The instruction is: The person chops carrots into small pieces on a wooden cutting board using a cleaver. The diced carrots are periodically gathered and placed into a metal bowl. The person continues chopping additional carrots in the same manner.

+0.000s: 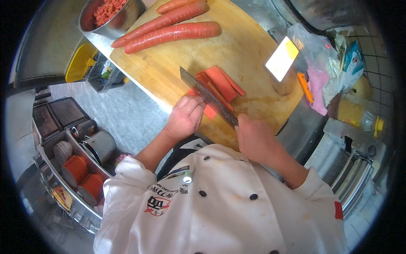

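Note:
My right hand (255, 136) is closed around the handle end of a kitchen cleaver (207, 95), whose dark blade runs up and to the left across cut carrot. With fingers curled, my left hand (187, 116) holds down carrot slices (210, 111) on the near-left side of the blade. Beyond the cleaver, more flat carrot slices (220, 84) lie overlapping on a wooden cutting board (253, 41). The blade hides part of the pieces, and my fingers cover others. Whole carrots (177, 36) rest at the far side of the board.
A metal pot (117, 23) of chopped carrot stands at the far left. Right of centre lies a bright, phone-like rectangle (282, 58); an orange-handled tool (305, 87), plastic bags (317, 54) and an oil bottle (356, 112) are nearby. Stacked orange dishes (76, 170) sit lower left.

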`<state>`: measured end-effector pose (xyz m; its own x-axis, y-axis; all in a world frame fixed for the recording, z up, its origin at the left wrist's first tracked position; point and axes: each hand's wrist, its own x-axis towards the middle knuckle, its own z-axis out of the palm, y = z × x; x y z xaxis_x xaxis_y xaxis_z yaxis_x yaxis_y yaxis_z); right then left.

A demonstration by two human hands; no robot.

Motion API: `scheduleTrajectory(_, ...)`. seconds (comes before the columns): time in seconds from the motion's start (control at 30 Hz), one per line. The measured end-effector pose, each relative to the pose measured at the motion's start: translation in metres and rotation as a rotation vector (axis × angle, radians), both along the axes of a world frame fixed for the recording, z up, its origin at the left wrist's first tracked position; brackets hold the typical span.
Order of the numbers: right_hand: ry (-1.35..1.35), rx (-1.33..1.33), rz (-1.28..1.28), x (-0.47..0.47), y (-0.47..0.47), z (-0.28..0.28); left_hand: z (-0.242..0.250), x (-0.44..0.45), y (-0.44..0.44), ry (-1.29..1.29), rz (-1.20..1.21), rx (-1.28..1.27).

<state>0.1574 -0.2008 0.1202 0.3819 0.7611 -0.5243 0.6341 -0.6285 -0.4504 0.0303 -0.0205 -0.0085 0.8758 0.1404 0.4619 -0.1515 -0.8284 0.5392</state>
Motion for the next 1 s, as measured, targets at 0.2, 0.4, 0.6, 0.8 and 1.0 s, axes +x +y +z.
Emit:
scheduleTrajectory(0.2, 0.019, -0.093, 0.009, -0.002, -0.003, 0.011, -0.003, 0.001, 0.001, -0.016, -0.006, -0.036)
scheduleTrajectory(0.4, 0.055, -0.095, -0.003, -0.002, 0.016, -0.012, -0.006, 0.000, 0.001, -0.027, -0.008, -0.068)
scheduleTrajectory(0.6, -0.018, 0.017, -0.017, -0.015, 0.009, -0.039, -0.006, 0.000, 0.002, -0.044, -0.010, -0.065)
scheduleTrajectory(0.8, -0.022, 0.158, -0.101, -0.011, 0.008, -0.032, -0.004, -0.004, 0.000, -0.051, 0.010, -0.064)
scheduleTrajectory(1.0, 0.020, 0.009, 0.005, -0.005, 0.005, -0.002, -0.009, -0.006, -0.004, -0.106, 0.037, -0.057)
